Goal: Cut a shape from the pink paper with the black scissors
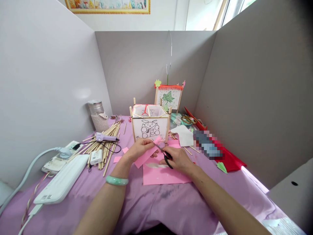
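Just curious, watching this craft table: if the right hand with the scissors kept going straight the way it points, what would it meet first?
Probably the pink paper strip in the left hand; the right hand aims its scissors at it. Depth is unclear.

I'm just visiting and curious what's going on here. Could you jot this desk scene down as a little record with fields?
left hand: left hand holds a pink paper strip
right hand: right hand works black-handled scissors, blades at the strip
under hands: larger pink sheet on purple cloth
behind: stick-framed lantern with rabbit drawing; second lantern with green leaf
left side: wooden sticks, glue gun, white power strip
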Demonstrator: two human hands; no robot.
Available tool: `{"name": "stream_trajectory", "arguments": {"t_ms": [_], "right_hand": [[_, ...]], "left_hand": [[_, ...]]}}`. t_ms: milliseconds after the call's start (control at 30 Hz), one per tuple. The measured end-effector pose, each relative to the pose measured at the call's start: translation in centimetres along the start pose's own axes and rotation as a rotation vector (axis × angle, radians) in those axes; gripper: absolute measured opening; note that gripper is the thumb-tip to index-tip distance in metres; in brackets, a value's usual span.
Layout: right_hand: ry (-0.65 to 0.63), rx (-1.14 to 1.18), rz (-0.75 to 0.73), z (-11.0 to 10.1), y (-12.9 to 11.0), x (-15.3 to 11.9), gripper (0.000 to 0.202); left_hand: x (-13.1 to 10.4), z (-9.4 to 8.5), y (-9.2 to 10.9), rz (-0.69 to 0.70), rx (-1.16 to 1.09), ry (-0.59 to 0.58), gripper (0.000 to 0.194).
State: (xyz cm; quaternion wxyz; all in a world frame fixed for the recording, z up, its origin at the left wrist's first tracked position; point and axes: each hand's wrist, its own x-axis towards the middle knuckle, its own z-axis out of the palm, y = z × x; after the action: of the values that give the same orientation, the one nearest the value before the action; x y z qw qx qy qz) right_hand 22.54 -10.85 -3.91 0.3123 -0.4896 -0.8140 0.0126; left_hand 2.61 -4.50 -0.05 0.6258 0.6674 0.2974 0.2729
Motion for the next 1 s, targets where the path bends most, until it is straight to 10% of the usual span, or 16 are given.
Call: {"name": "stream_trajectory", "arguments": {"t_ms": [1000], "right_hand": [[-0.005, -0.052, 0.015, 0.14, 0.40, 0.02, 0.036]], "left_hand": [[0.03, -0.09, 0.08, -0.009, 0.004, -0.020, 0.031]]}}
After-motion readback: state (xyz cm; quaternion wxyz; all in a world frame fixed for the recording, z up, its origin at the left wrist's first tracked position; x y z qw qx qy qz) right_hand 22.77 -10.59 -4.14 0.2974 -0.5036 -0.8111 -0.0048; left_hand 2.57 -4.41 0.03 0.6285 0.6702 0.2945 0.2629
